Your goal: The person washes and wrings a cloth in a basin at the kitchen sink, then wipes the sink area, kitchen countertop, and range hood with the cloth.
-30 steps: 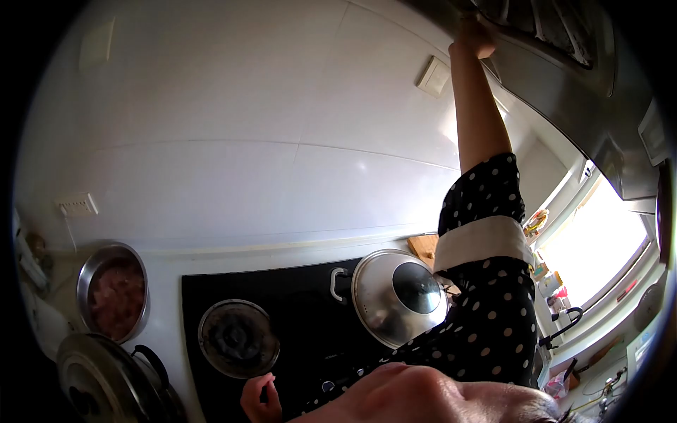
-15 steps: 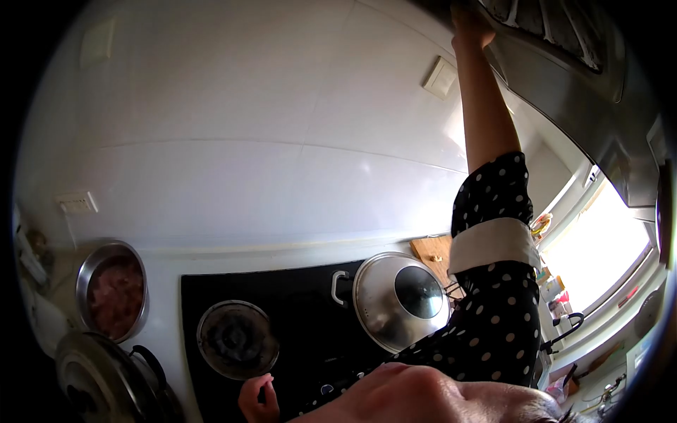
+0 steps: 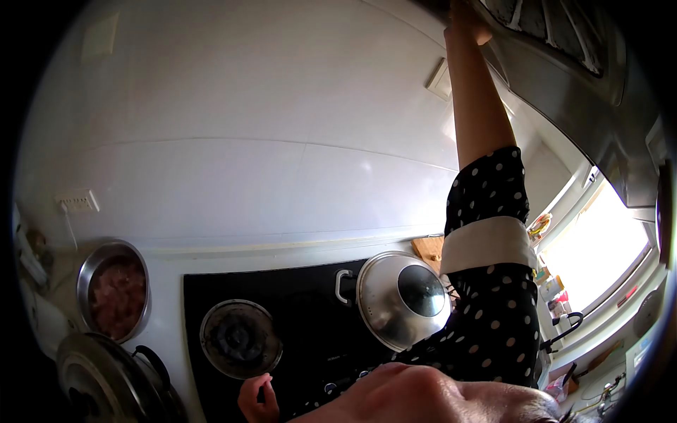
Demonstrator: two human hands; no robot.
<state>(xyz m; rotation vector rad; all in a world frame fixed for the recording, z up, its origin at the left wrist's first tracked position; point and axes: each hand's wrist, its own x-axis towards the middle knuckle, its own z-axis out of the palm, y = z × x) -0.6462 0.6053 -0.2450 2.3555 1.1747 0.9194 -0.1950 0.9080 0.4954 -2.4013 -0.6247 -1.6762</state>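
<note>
My right hand (image 3: 467, 27) is raised to the edge of the steel range hood (image 3: 564, 99) at the top. Its fingers are in shadow, and what they touch cannot be made out. My left hand (image 3: 259, 399) is low, just below the left burner (image 3: 240, 339) of the black hob (image 3: 303, 310). Its fingers are loosely curled, with a gap to the thumb and nothing visible between them. A pot or pan with a domed steel and glass lid (image 3: 381, 299) stands on the hob's right side, its white handle facing left.
Left of the hob, a steel bowl (image 3: 147, 303) holds raw-looking meat, with a dark lidded pot (image 3: 106, 374) below it. A wooden board (image 3: 427, 248) lies behind the lid. A black faucet (image 3: 564, 330) and a bright window (image 3: 599, 247) are at the right.
My right hand has risen slightly along the hood's edge and shifted a little left since the last frame. My left hand has hardly moved. The view has shifted slightly.
</note>
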